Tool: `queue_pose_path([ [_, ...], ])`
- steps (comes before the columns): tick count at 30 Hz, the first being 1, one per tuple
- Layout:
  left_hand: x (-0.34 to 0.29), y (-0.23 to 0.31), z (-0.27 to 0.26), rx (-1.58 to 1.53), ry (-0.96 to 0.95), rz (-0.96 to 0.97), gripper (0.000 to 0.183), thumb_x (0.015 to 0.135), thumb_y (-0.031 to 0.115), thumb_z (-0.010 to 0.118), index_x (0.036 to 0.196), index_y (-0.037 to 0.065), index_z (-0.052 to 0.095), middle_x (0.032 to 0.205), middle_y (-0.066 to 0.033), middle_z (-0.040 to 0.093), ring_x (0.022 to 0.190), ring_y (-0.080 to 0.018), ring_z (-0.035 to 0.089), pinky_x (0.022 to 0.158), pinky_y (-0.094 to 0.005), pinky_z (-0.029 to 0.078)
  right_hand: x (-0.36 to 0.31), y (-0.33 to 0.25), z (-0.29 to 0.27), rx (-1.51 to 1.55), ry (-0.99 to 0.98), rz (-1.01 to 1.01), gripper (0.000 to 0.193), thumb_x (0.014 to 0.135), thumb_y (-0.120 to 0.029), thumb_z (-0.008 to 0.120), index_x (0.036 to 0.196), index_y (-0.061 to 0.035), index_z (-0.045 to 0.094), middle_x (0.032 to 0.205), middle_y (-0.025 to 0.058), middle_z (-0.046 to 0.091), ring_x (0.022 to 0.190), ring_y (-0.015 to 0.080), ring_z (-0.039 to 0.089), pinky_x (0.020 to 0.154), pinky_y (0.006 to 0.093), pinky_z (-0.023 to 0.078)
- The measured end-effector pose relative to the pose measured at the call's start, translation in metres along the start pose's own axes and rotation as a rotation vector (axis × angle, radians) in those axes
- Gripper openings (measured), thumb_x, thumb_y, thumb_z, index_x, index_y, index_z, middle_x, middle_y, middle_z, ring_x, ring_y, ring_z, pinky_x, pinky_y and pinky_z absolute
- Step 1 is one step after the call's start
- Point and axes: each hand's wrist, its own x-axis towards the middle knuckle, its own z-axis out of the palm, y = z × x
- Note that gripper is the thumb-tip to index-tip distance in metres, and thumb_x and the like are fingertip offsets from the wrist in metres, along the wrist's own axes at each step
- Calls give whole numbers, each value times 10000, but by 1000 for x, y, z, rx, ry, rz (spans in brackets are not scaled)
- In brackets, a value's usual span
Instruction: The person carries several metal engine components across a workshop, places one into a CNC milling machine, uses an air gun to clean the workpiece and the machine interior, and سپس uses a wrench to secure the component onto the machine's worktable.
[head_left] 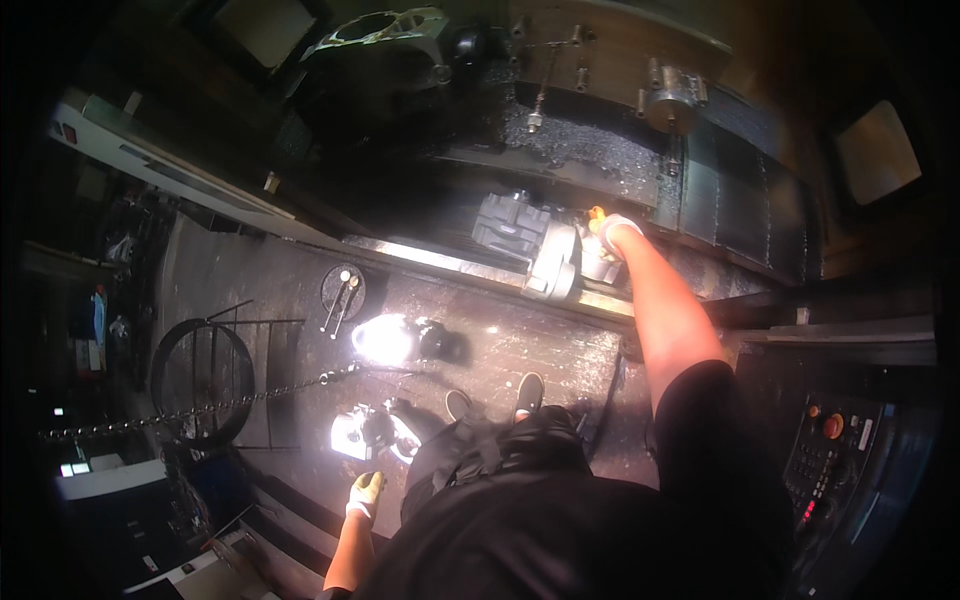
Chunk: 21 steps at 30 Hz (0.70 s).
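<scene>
My right hand (pixel 612 235), in a pale glove with yellowish fingers, reaches far forward into the machine. Its fingers are curled at the far side of a grey metal casting (pixel 552 262) with a round flange and a blocky body, which lies at the machine's front sill. Whatever the fingers grip there is too small to make out. Low on the left, my left hand (pixel 366 492), gloved the same way, has its fingers bent together; what they hold, if anything, does not show. Just beyond it stands a shiny metal casting (pixel 372 432), apart from the hand.
Another casting (pixel 392 340), glaring with light, sits farther ahead on the left. A chain (pixel 210 408) crosses the left side beside a black ring (pixel 203 383). Inside the machine are metal chips (pixel 590 150) and a round fixture (pixel 672 108). A control panel (pixel 832 455) stands right.
</scene>
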Motion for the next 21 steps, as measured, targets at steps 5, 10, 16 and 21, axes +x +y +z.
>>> queue_pose_path([
  [5, -13, -74, -13, 56, 15, -150, 403, 972, 344, 694, 1122, -30, 686, 1003, -108, 757, 946, -204, 698, 862, -343, 525, -52, -53, 4, 49, -22, -90, 349, 962, -352, 556, 1043, -46, 701, 761, 94, 712, 575, 195, 643, 539, 375, 483],
  [10, -3, -113, -25, 114, -80, -199, 373, 978, 358, 680, 1048, -8, 693, 949, -73, 754, 805, -174, 652, 775, -334, 513, -63, -97, 25, -15, -7, -175, 361, 954, -357, 561, 1056, -40, 700, 818, 102, 737, 630, 205, 678, 584, 377, 526],
  [16, 30, -124, -44, -161, -10, -149, 426, 992, 342, 664, 1201, -28, 646, 1030, -113, 744, 888, -202, 669, 824, -348, 520, -86, -105, 54, -190, 178, -273, 422, 975, -395, 573, 1053, -5, 714, 808, 136, 717, 627, 230, 654, 553, 383, 492],
  [21, 58, -137, -63, -203, -42, -181, 486, 997, 337, 663, 1277, -53, 596, 1086, -129, 735, 968, -223, 686, 879, -352, 517, -140, -114, 103, -188, 158, -114, 533, 917, -408, 473, 1104, 24, 722, 1030, 268, 722, 975, 356, 713, 837, 469, 511],
])
